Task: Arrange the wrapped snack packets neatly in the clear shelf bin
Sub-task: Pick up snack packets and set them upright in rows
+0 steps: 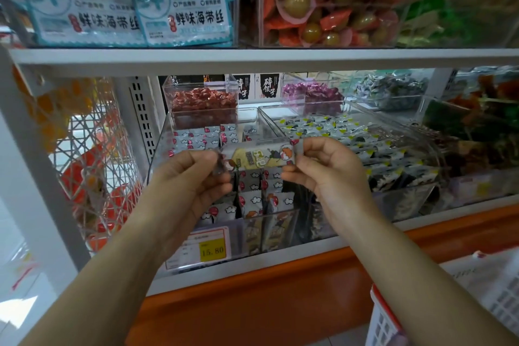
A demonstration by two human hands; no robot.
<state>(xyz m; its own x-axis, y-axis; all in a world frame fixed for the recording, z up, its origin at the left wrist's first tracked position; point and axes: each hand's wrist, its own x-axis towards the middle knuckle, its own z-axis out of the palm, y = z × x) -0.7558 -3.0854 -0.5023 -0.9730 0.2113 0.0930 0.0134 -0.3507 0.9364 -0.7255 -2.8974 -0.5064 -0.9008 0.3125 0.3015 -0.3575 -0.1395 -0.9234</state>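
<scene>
A wrapped snack packet (259, 157), yellow and white with a cartoon print, is stretched level between both hands above the clear shelf bin (276, 229). My left hand (193, 177) pinches its left end and my right hand (325, 166) pinches its right end. Below it, several similar white packets with red marks (254, 196) stand in rows inside the bin, and more lie further back (196, 139). The bin's front wall carries a price tag (206, 247) reading 15.80.
A neighbouring clear bin (393, 149) of grey-and-yellow packets sits to the right. Smaller bins of red (203, 101) and purple sweets (311, 93) stand behind. An upper shelf board (252, 57) hangs close above. A white basket (460, 306) is at lower right, a wire rack (92, 166) at left.
</scene>
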